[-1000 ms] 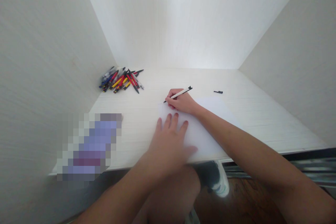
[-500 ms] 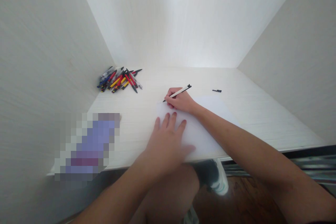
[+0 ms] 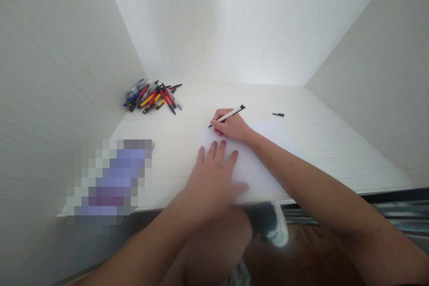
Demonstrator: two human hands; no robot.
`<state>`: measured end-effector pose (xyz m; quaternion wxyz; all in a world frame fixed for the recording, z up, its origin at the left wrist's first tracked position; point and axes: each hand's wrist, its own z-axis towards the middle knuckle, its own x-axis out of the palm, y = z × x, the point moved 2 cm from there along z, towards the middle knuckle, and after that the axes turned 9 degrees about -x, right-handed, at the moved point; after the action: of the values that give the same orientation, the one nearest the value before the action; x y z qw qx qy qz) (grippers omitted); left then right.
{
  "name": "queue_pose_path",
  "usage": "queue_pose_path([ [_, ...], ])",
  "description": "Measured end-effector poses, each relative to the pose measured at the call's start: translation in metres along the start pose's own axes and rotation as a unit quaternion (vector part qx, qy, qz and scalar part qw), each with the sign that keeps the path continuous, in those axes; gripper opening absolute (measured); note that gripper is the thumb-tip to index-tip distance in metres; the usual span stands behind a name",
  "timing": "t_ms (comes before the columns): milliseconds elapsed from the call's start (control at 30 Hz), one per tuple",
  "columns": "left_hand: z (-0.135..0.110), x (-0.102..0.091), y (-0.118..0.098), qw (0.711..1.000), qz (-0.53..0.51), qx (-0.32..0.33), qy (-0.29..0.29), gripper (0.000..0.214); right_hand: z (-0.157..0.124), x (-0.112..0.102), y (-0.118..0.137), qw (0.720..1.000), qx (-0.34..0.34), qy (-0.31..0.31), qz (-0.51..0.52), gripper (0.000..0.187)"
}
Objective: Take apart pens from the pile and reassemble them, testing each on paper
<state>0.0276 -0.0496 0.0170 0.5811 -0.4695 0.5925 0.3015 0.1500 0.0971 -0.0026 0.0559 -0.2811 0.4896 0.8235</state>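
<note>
White paper (image 3: pixel 258 176) lies under the wide-spread left hand (image 3: pixel 212 174), nearer than the right hand (image 3: pixel 234 126), whose grip holds a slim black-tipped white pen (image 3: pixel 229 115), with a small black cap (image 3: pixel 278 115) to that grip's right and a heap of multicoloured pens (image 3: pixel 153 98) beyond, leftward, on the pale tabletop (image 3: pixel 328 132).

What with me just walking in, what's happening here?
A person's right hand holds a white pen, its tip near the far left corner of a sheet of paper. The left hand is spread over it. A heap of pens lies to the left, and what looks like a black cap lies to the right.
</note>
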Motion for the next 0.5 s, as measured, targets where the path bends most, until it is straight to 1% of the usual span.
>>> queue_pose_path([
  [133, -0.0004, 0.0014, 0.0008, 1.0, -0.005, 0.002, -0.007, 0.082, -0.0005, -0.0003, -0.0067, 1.0, -0.004, -0.014, 0.018, 0.012],
  [233, -0.0009, 0.0005, 0.0016, 1.0, -0.01, 0.001, -0.002, 0.082, -0.0013, -0.0005, -0.0105, 1.0, 0.001, -0.019, 0.023, 0.012],
  [500, -0.0005, -0.0041, 0.0014, 1.0, -0.011, 0.003, 0.009, 0.082, -0.0013, 0.0, -0.0088, 1.0, 0.003, -0.016, 0.02, 0.012],
])
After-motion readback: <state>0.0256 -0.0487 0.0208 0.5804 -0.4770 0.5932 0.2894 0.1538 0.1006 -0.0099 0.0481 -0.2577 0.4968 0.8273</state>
